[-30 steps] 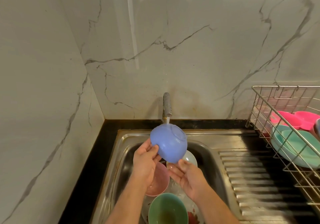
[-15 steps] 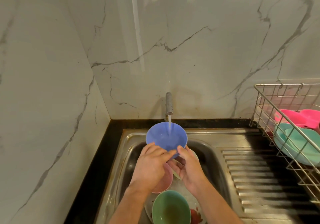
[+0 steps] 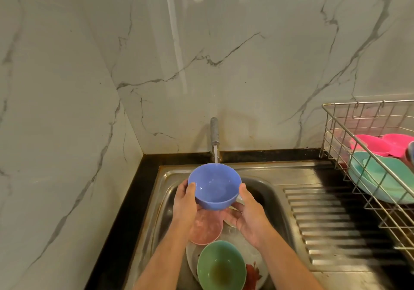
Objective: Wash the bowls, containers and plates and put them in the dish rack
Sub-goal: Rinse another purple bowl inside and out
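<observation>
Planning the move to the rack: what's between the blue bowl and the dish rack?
In the head view, only the sink's bare ribbed draining board lies between the blue bowl and the dish rack; nothing stands on it.

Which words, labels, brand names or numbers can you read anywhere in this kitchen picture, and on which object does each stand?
None: no readable text shows.
Round blue plastic bowl: plain, no label.
Steel wire dish rack: no tag visible.
Grey metal tap: no brand visible.
White plate with red pattern: picture only, no letters.
</observation>
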